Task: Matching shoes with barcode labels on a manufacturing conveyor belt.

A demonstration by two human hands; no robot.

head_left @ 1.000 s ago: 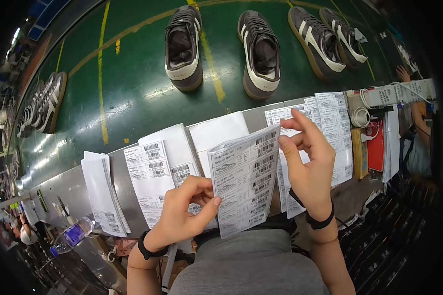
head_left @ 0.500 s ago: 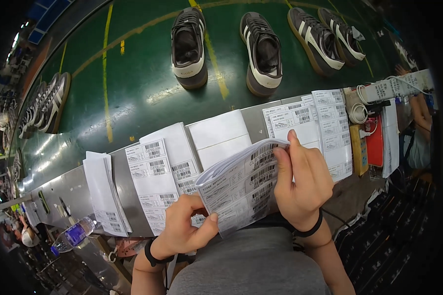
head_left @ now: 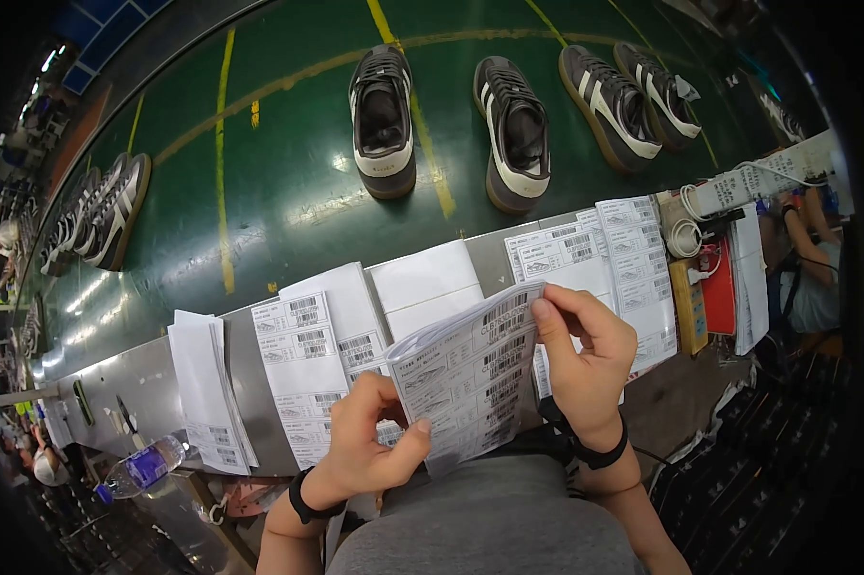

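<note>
A folded bundle of barcode label sheets is held up in front of my body. My left hand grips its lower left edge, with the thumb on the printed face. At its upper right corner, my right hand pinches the paper between thumb and fingers. Behind the bundle, on the grey metal ledge, lie a blank white paper stack, partly covered, and printed label sheets to its left. More label sheets lie to the right, past my right hand.
Dark shoes with white stripes stand on the green surface, including one shoe straight ahead. A plastic bottle lies at the left. A power strip, coiled cable and red item are at the right. Another person's arm shows beyond.
My right hand's fingers have shifted at the bundle's corner; the forefinger no longer points up above it. My left hand keeps its hold. The surroundings sit slightly lower in view.
</note>
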